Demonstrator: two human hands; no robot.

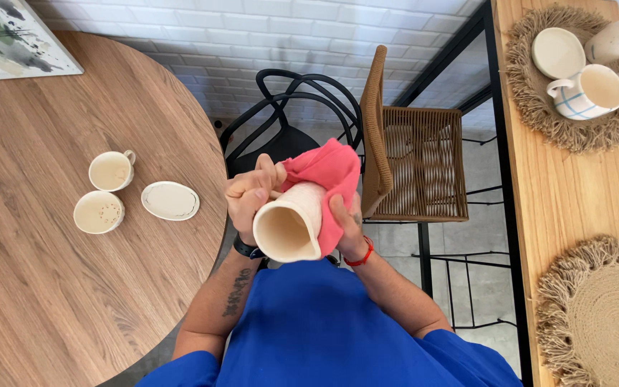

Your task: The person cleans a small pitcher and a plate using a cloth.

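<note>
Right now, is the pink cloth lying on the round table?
No, the pink cloth is pressed against the cream jug by the right hand.

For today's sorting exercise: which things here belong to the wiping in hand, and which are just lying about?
In hand:
cream jug, gripped by the left hand
pink cloth, pressed on it by the right hand

Lying about:
two cups and a small plate on the round table
crockery on a fringed mat
wicker chair
</note>
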